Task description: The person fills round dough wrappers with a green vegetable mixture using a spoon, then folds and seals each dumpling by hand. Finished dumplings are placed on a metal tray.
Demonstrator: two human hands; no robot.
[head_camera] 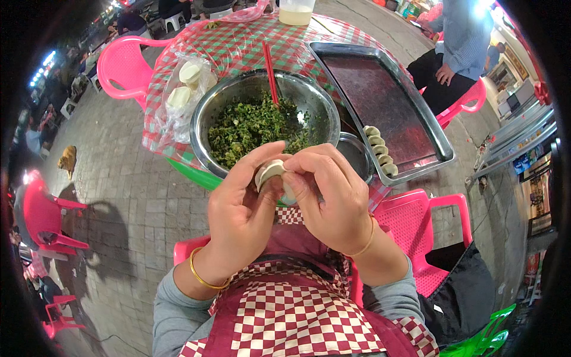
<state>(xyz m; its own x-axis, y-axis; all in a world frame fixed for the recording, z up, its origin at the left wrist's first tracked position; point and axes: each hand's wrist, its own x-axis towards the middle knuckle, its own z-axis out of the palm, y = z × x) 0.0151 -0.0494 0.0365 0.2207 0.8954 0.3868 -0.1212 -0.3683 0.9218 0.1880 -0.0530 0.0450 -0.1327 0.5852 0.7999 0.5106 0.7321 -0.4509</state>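
Note:
Between my two hands is a pale dumpling (270,172), its wrapper folded over into a curved edge. My left hand (243,201) cups it from the left, thumb in front. The thumb and forefinger of my right hand (332,192) pinch the wrapper's right side. Just beyond my fingers stands a steel bowl (198,118) of chopped green filling (245,125), with red chopsticks (270,73) leaning in it. Several folded dumplings (379,149) sit in a row along the near left side of a steel tray (383,85). Any filling inside the held wrapper is hidden.
Stacked round wrappers (180,96) lie in a plastic bag left of the bowl. A smaller metal dish (354,151) is partly under the tray. The checked tablecloth (232,44) bears a tub of pale liquid (295,13). Pink chairs (408,218) and a person (464,44) are around the table.

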